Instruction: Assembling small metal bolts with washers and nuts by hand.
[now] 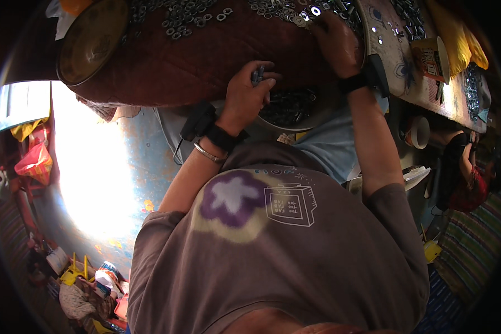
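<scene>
Small grey metal fasteners (257, 75), bolt-like, sit in my left hand (246, 96), its fingers curled round them over the near edge of the dark red-brown table cover (206, 69). My right hand (338, 44) reaches to the far right of the cover. Its bent fingertips touch the edge of a pile of flat washers (300, 21); whether they pinch one is hidden. Beside that pile lie several shiny metal sleeves or bolts (346, 12). Hexagonal nuts (186, 19) are spread at the far middle-left. Below my hands, a round basin (268, 121) holds many dark metal pieces.
A round metal tray (94, 42) tilts at the table's left end. On the right, a patterned surface (392, 61) carries more metal parts (409, 19), a paper cup (433, 60) and a yellow bag (456, 42). Another person's arm (466, 158) shows at the far right.
</scene>
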A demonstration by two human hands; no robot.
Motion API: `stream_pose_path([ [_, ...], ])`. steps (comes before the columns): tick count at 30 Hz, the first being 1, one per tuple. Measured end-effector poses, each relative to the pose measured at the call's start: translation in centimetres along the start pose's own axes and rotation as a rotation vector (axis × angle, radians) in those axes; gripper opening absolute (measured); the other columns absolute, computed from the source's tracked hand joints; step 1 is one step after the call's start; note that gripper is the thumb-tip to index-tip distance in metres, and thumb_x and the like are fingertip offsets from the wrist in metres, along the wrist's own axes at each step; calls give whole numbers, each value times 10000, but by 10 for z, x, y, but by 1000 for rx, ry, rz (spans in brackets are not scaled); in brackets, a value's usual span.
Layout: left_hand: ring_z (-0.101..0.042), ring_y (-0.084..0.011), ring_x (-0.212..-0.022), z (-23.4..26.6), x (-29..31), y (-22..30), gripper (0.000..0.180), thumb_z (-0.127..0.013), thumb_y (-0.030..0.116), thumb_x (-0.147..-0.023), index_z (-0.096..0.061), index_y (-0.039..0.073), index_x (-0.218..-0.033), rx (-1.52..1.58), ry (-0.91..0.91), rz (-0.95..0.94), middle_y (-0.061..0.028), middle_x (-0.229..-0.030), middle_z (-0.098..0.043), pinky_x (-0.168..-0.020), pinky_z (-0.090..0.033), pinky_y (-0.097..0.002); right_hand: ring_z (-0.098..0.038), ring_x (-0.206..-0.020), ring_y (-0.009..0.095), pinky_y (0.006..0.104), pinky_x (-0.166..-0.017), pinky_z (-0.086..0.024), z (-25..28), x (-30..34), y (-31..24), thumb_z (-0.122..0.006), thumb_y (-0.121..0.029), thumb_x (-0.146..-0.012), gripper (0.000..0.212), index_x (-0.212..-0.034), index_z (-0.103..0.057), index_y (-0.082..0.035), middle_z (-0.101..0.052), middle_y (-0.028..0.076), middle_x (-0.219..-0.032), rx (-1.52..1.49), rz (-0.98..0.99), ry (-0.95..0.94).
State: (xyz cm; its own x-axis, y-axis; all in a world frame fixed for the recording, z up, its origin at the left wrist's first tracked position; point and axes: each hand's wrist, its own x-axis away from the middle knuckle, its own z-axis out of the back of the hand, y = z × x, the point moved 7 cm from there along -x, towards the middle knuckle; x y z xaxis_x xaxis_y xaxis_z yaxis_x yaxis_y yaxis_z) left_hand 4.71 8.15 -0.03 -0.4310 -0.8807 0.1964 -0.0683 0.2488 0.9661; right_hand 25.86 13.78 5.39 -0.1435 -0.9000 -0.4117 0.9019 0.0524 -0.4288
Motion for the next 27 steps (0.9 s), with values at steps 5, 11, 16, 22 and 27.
stream_pose_path([
  [5,-519,-59,-560,1,4,4,345,-538,30,-823,-502,-24,-1162,-4,0,-17,-93,-963,-656,-467,-418,-199,-649,-773,292,348,-683,-491,1,2,14,-662,-253,-769,268,-937,-636,-46,-663,151,-805,-129,-125,-5],
  [11,-494,-37,-570,-2,7,11,348,-521,37,-853,-470,-31,-1190,-3,-23,-33,-113,-1021,-647,-463,-392,-171,-642,-666,162,288,-639,-481,-2,2,28,-630,-219,-800,202,-909,-647,-51,-664,76,-735,-421,-243,-44],
  [16,-492,-33,-569,-2,10,13,344,-518,43,-859,-468,-32,-1190,-28,-24,-37,-106,-1015,-650,-468,-397,-169,-645,-667,179,300,-634,-480,-3,1,29,-614,-203,-811,180,-904,-639,-51,-657,88,-727,-409,-217,-71],
  [22,-490,-34,-571,-3,10,12,338,-521,46,-862,-472,-29,-1187,-8,-30,-27,-103,-1009,-652,-470,-396,-172,-648,-670,199,322,-637,-481,-1,0,30,-615,-203,-817,152,-883,-634,-67,-642,115,-728,-254,-156,35],
  [27,-491,-35,-571,-2,7,9,334,-522,49,-865,-473,-29,-1186,-28,-26,-30,-105,-1006,-653,-473,-397,-178,-647,-684,230,335,-647,-485,8,6,23,-628,-195,-808,168,-894,-636,-51,-650,129,-751,-306,-148,96],
])
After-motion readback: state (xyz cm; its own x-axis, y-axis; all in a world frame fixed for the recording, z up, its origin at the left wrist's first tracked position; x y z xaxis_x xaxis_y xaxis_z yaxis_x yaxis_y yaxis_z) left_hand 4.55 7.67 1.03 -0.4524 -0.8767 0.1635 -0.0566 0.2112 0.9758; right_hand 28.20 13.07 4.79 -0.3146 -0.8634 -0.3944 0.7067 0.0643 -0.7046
